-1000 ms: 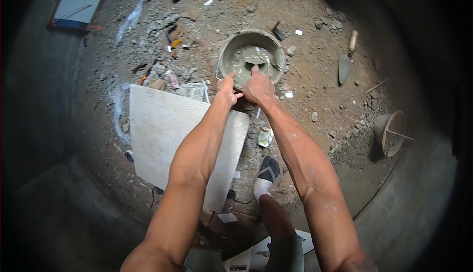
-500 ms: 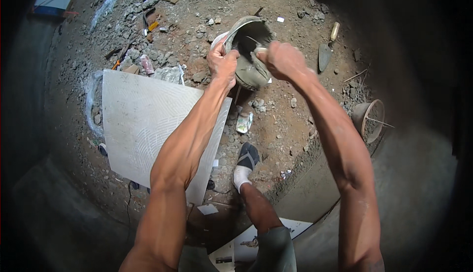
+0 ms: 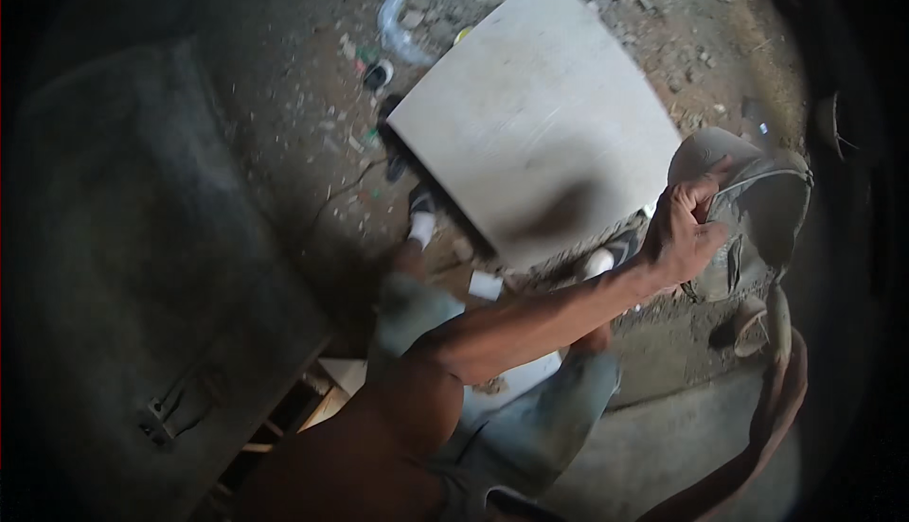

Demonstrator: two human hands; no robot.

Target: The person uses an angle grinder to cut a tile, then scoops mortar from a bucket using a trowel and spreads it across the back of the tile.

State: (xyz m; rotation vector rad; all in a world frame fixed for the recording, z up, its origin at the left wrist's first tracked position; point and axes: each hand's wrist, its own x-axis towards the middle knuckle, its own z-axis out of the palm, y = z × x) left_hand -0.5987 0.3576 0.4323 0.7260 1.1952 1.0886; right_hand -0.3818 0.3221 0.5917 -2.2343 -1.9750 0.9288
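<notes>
Up on the right side of the view, holding the grey bucket tipped over and raised, just beyond the right corner of the big pale slab. Gripping it with the left hand, curled in tight, pinching the bucket's wall near the rim. Facing away to the right with its mouth, and showing grey mortar smeared around the inside.

Below that, on the far right, coming up toward the bucket's lower lip with the right arm. Cannot tell whether the right hand is spread or pressed together: too dim and crowded there. Seeing a narrow pale shape between arm and bucket; cannot tell whether handle or limb.

Just beneath the bucket, spotting a small round tub tilted on the ground. Across the slab, noticing a dark shadow toward its near edge. Standing with one white sock on each side of the slab's near corner, and near that corner, catching a white square piece. Up top, making out a whitish curved strip on the rubble; left of the slab, a thin black cable.
</notes>
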